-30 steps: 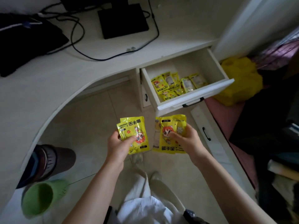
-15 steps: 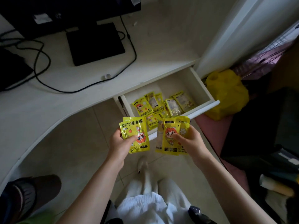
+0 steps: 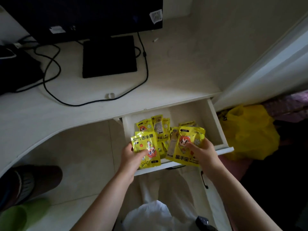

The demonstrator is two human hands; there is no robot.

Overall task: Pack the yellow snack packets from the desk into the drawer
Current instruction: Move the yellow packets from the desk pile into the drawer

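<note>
My left hand [image 3: 134, 155] grips a small stack of yellow snack packets [image 3: 146, 147] over the front left part of the open white drawer [image 3: 215, 124]. In my right hand [image 3: 203, 152] is a second bunch of yellow packets [image 3: 185, 144], thumb pressed on the top one, held above the drawer's front edge. Several more yellow packets [image 3: 158, 125] lie inside the drawer behind both bunches, partly hidden by them. The right half of the drawer floor is bare.
A white curved desk [image 3: 175, 67] carries a black monitor base [image 3: 109, 55] and black cables [image 3: 50, 75]. A yellow plastic bag [image 3: 250, 132] lies on the floor right of the drawer. A second drawer handle [image 3: 204, 180] shows below. Slippers [image 3: 31, 179] sit at lower left.
Both hands have carried their packets forward, from in front of the drawer to over its front part. The view has come closer to the drawer.
</note>
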